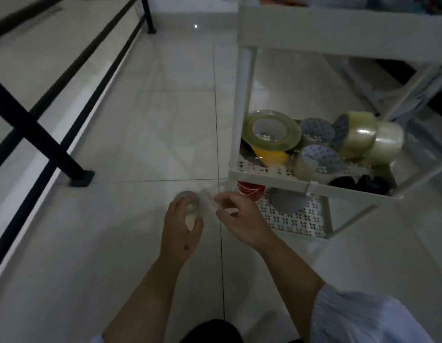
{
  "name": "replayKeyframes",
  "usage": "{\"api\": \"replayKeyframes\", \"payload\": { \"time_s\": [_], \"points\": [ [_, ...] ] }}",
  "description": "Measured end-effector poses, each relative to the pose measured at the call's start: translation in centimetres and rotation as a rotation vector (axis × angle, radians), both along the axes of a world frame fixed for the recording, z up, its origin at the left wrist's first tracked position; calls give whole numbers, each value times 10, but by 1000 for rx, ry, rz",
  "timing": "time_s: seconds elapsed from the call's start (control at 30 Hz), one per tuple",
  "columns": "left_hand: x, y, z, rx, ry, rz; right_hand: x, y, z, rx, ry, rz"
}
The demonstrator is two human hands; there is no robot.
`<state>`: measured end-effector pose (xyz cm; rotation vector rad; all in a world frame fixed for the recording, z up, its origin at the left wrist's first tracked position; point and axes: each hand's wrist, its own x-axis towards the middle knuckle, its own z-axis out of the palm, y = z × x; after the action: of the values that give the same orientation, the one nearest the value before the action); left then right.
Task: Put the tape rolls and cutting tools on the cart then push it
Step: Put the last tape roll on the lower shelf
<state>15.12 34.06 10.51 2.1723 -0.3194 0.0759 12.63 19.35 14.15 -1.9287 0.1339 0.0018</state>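
My left hand [180, 229] grips a small clear tape roll [190, 203] above the tiled floor, left of the cart. My right hand [239, 219] pinches a loose clear strip [210, 198] pulled from that roll. The white cart [267, 175] stands at the right. Its middle shelf holds several tape rolls: a large greenish clear one [272, 131] on a yellow roll [272, 155], and clear rolls [363, 137] at the right. A red roll [250, 190] and a grey disc [288, 201] lie on the bottom shelf.
A black metal railing [41, 134] with a foot plate [82, 178] runs along the left. The cart's upper tray [338, 30] overhangs at the top right. Dark objects [358, 184] lie at the middle shelf's front. Open tiled floor lies between the railing and the cart.
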Motion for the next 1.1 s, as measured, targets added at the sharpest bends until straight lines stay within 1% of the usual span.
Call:
{"api": "replayKeyframes", "payload": {
  "time_s": [0.1,0.17,0.3,0.37,0.4,0.5,0.57,0.67,0.73,0.77,0.87,1.03,1.1],
  "points": [
    [16,7,-33,59,53,12,18,9,-40,-14,75,-19],
    [28,14,-52,71,119,28,29,17,-65,-24,139,-48],
    [43,30,-87,112,228,89,39,33,-109,15,333,-64],
    [50,36,-105,93,306,109,46,38,-125,15,387,-65],
    [55,37,-112,55,366,127,50,40,-131,20,406,-69],
    [68,34,-127,-43,487,165,65,44,-142,31,410,-36],
    [76,31,-130,-111,512,173,76,44,-146,8,371,2],
    [88,26,-131,-181,589,210,88,46,-144,128,321,46],
    [95,24,-135,-179,609,248,92,49,-146,196,285,9],
    [96,23,-136,-165,599,254,92,51,-149,185,279,-25],
    [92,23,-141,-138,518,295,86,55,-151,182,276,-43],
    [56,30,-135,-168,513,301,56,52,-144,183,374,-73],
    [36,31,-130,-199,552,298,39,50,-141,114,412,-94]
  ]
}}
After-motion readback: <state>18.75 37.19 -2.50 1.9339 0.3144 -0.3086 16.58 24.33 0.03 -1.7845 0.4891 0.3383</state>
